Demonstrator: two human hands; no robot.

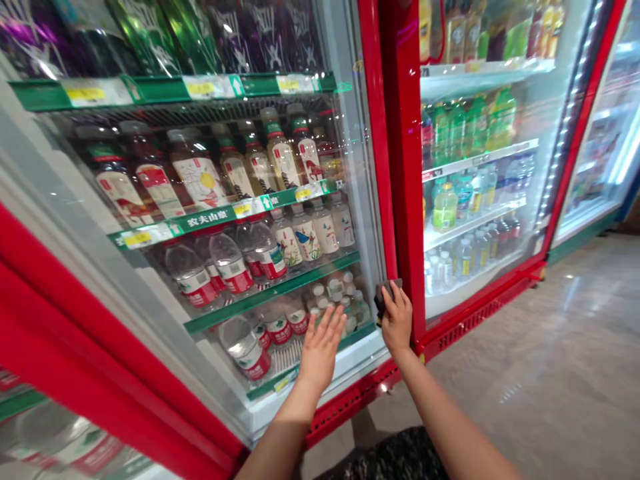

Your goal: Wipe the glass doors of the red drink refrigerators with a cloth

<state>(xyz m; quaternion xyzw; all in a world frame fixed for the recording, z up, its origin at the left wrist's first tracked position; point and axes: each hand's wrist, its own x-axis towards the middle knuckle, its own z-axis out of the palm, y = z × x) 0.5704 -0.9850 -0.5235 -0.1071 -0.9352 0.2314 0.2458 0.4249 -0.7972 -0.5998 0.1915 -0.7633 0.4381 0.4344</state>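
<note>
My left hand (321,350) is spread against or just before the glass door (350,167) of a red-framed drinks cooler, low down, with nothing in it. Behind its fingers, small bottles with white caps (336,288) stand on the bottom shelf. My right hand (399,320) is closed around a dark sponge-like pad (382,300), which lies at the door's lower right edge by the red frame (383,200). Its exact kind is hard to make out, since my fingers cover part of it.
Shelves behind the glass hold water bottles with red labels (233,267) and tea bottles (197,175). To the right stands a second red cooler (407,167) with green drink bottles (457,127). A shiny grey floor (550,333) lies at the lower right.
</note>
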